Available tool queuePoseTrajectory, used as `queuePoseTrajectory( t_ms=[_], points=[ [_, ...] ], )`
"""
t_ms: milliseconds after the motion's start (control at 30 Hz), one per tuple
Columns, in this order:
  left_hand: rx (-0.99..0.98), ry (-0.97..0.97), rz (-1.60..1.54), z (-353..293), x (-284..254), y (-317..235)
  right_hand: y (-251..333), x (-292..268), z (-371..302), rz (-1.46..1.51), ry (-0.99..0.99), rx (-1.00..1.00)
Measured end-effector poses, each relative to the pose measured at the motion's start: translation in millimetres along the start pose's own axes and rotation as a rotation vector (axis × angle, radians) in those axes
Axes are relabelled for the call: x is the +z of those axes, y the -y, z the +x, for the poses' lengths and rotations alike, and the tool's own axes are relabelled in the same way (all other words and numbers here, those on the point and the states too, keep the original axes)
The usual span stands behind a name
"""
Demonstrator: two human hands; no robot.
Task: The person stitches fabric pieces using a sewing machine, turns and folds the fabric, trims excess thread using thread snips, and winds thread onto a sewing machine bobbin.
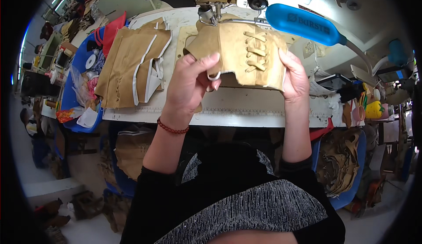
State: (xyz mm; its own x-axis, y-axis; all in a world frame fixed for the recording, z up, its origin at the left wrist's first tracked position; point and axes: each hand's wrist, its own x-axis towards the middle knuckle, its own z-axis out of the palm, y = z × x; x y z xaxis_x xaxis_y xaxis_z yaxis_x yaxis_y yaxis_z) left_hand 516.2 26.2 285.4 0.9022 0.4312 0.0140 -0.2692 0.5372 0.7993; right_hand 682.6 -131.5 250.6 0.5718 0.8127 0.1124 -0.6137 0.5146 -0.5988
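Observation:
Both hands hold a tan boot upper (235, 52), a leather or suede-like piece with crossed lacing down its right part. My left hand (191, 77) pinches its lower left edge, thumb on top and fingers curled beneath. My right hand (293, 74) grips the right edge, its thumb lying along the front and the fingers mostly hidden behind. The far edge of the piece lies at the needle and presser foot of a sewing machine (215, 13); whether the foot presses on it I cannot tell.
A stack of tan pieces with white edges (127, 68) lies left on the white table (246, 118). Beyond it stands a blue tub (70, 90) of thread and scraps. A blue lamp head (303, 24) hangs at right. Below the table, a blue bin (351, 187) holds more tan pieces.

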Motion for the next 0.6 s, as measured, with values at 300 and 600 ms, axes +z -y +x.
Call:
queuePoseTrajectory(
  t_ms=[300, 600],
  points=[
    [0.149, -0.101, 0.32, -1.9, -27.9, 26.4, -5.7, -30.0, 5.2, 0.208, 0.06, 0.003],
    [0.214, -0.119, 0.369, -3.4, -21.1, 31.4, 1.7, -23.3, 20.8, 0.143, 0.112, -0.107]
  ],
)
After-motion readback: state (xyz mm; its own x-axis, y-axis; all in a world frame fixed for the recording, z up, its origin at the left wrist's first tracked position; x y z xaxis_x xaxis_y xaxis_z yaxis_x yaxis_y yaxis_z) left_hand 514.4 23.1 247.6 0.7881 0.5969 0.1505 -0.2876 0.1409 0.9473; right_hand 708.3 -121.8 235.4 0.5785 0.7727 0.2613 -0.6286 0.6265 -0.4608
